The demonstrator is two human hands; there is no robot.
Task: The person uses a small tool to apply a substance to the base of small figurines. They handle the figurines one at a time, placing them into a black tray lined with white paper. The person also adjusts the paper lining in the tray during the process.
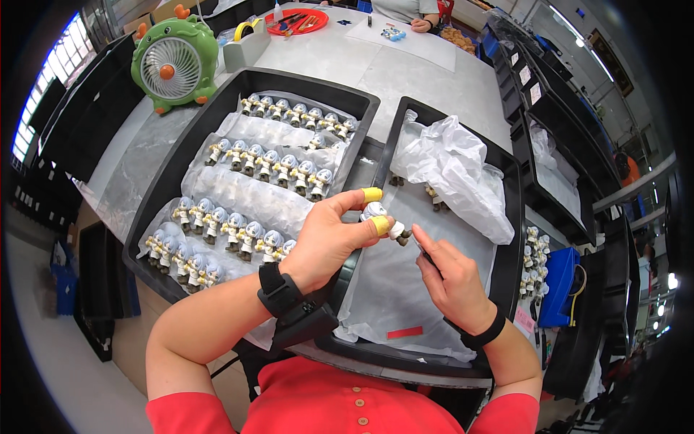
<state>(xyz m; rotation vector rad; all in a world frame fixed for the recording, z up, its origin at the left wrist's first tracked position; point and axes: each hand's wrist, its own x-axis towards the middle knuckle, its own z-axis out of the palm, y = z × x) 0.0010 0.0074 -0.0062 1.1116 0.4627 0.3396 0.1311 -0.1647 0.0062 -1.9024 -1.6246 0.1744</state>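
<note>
My left hand [329, 235], with yellow finger cots on thumb and forefinger, holds a small white figurine [382, 219] with a grey head above the gap between two black trays. My right hand [450, 278] is closed on a thin dark tool whose tip sits just below the figurine's feet. The left black tray [155, 192] holds several rows of the same figurines [238, 233] standing on white wrapping. The right black tray [512, 217] is lined with white paper and has two figurines [435, 197] near crumpled white wrapping [452, 170].
A green fan shaped like a creature [176, 64] stands at the table's far left. A tape dispenser [246, 40] and a red dish [296, 22] lie beyond. Another person's hand [419, 24] rests at the far edge. Black stacked trays [557, 123] and a blue bin [560, 286] are at the right.
</note>
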